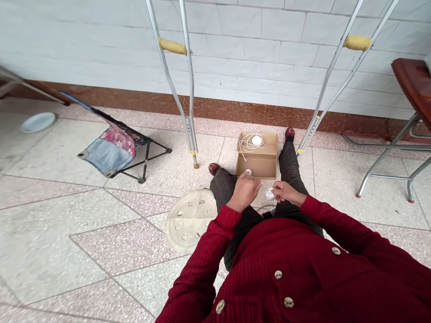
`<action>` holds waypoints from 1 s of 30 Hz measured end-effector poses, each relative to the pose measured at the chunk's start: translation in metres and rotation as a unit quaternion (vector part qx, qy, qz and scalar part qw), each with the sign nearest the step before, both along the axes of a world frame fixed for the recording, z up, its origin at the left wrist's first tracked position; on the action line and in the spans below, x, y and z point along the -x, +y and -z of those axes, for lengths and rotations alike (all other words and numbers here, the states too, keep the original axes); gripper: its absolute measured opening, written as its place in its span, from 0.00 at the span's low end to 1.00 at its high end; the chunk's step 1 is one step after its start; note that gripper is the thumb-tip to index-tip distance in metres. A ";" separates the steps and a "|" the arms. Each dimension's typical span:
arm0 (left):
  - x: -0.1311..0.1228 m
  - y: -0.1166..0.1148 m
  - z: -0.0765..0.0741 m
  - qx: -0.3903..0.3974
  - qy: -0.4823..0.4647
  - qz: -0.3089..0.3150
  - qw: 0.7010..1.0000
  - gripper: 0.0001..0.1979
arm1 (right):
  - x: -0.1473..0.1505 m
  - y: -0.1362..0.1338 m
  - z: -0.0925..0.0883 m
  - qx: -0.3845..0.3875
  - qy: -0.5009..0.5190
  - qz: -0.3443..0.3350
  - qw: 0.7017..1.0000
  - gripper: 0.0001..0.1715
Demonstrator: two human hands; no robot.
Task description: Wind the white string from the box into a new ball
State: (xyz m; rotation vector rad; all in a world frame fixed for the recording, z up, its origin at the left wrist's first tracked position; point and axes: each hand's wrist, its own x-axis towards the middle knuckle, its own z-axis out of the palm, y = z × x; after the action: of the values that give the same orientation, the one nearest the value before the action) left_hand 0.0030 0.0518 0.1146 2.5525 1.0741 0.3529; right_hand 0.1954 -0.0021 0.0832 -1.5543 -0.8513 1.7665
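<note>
Both my hands are above my lap, just in front of an open cardboard box (264,167) on the floor between my feet. My right hand (288,192) pinches a small white bundle (270,194), too small to name more exactly. My left hand (246,190) has its fingers drawn together, with a white tip showing at them; what they hold is not clear. A small round white thing (248,172) shows just beyond my left hand, near the box's front. In the far part of the box lies a ball of white cord (257,140), with loose loops beside it.
Two metal crutches with yellow grips, a left crutch (189,130) and a right crutch (311,128), lean at the tiled wall. A folding stool (109,154) and a white dish (38,122) are left. A round perforated cover (188,220) lies by my leg. A metal-legged chair (387,157) stands right.
</note>
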 end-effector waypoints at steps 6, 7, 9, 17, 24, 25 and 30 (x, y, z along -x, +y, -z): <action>-0.020 -0.028 0.003 0.155 -0.078 -0.072 0.982 0.16 | 0.004 0.040 0.011 -0.041 0.014 0.146 0.988 0.11; -0.019 -0.031 0.007 0.192 -0.104 -0.083 0.972 0.17 | 0.006 0.042 0.007 -0.043 0.030 0.154 0.987 0.12; -0.016 -0.035 0.014 0.246 -0.150 -0.097 0.953 0.18 | 0.012 0.041 -0.003 -0.042 0.067 0.153 0.985 0.13; 0.005 -0.005 0.038 0.152 -0.074 -0.090 0.981 0.15 | 0.027 -0.003 -0.026 -0.014 0.177 0.070 0.982 0.09; 0.008 0.028 0.007 0.004 0.024 0.002 1.000 0.17 | 0.019 -0.013 0.000 0.037 0.071 0.029 0.996 0.09; 0.004 0.025 0.001 0.010 0.031 0.001 0.999 0.18 | 0.019 -0.010 0.004 0.036 0.061 0.058 0.996 0.09; -0.015 -0.008 -0.008 0.115 0.008 -0.035 0.993 0.16 | 0.024 0.012 0.012 0.003 0.072 0.161 0.984 0.06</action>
State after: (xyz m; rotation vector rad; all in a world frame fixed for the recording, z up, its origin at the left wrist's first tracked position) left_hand 0.0178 0.0437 0.1227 2.3236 1.1417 0.2116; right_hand 0.1712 0.0100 0.0714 -1.4544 -0.4939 1.6223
